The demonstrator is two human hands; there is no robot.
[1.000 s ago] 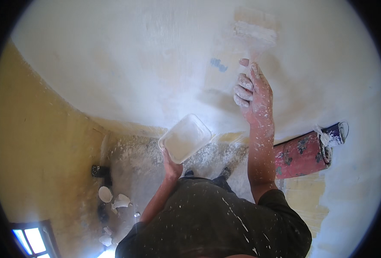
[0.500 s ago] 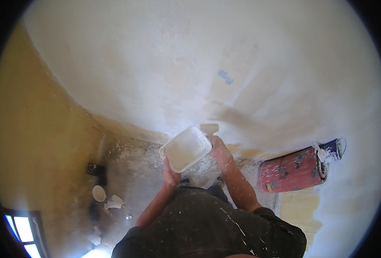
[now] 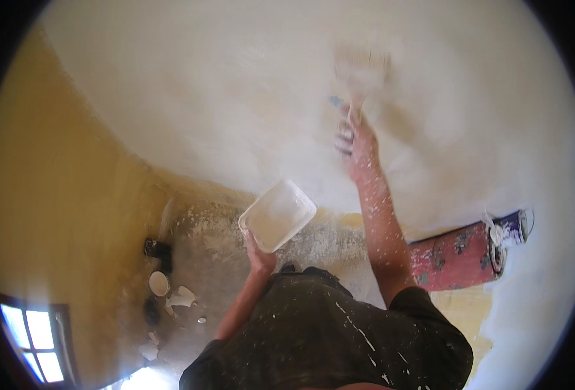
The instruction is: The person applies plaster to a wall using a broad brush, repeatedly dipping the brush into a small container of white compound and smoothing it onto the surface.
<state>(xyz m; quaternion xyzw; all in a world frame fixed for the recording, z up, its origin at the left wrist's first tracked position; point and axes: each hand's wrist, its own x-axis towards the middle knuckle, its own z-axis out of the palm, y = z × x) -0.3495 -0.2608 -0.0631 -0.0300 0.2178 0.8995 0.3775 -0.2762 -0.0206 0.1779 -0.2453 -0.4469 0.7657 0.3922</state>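
A wide paintbrush (image 3: pixel 361 68) is raised against the white-coated wall (image 3: pixel 222 84), blurred by motion. Its handle is gripped by my right hand (image 3: pixel 360 144), whose arm is stretched up and speckled with white paint. Lower down, my left hand (image 3: pixel 260 259) holds a shallow white tray (image 3: pixel 278 216) by its near left edge. Pale paint covers the tray's inside. Just left of the brush handle, a small blue patch (image 3: pixel 336 101) shows on the wall.
A red patterned roll (image 3: pixel 453 259) lies at right, with a dark blue can (image 3: pixel 513 227) at its end. Beside the yellow wall (image 3: pixel 73 195) are a black object (image 3: pixel 157 248), a round pale container (image 3: pixel 159 283) and white scraps (image 3: pixel 182 297). The floor (image 3: pixel 216 250) is paint-spattered.
My right hand has swung the brush from beside the tray up onto the wall. The left hand and tray have barely shifted.
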